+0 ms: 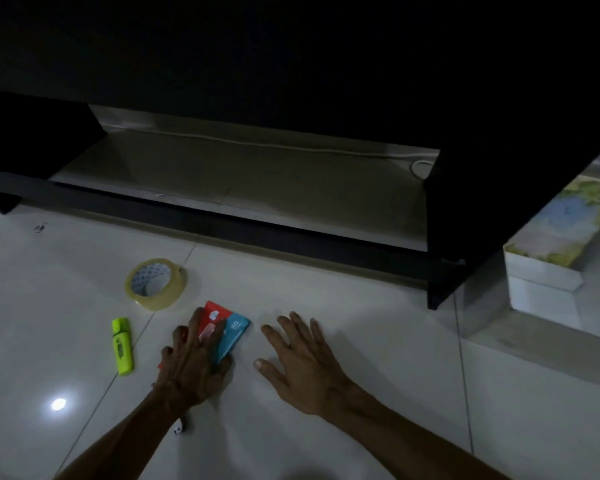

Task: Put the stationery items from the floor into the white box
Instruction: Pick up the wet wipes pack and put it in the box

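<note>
left hand [193, 363] flat on red and blue packets [227, 329], lower centre, long axis toward upper right, fingers spread, pressing, nothing pinched | right hand [300, 358] just right, open, empty | box [548, 271] far right, lid on | tape [156, 284], highlighter [122, 346] left, on floor

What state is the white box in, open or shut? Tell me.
Shut. The white box stands right of the dark furniture with its patterned lid seated squarely over the base; no interior shows.
</note>
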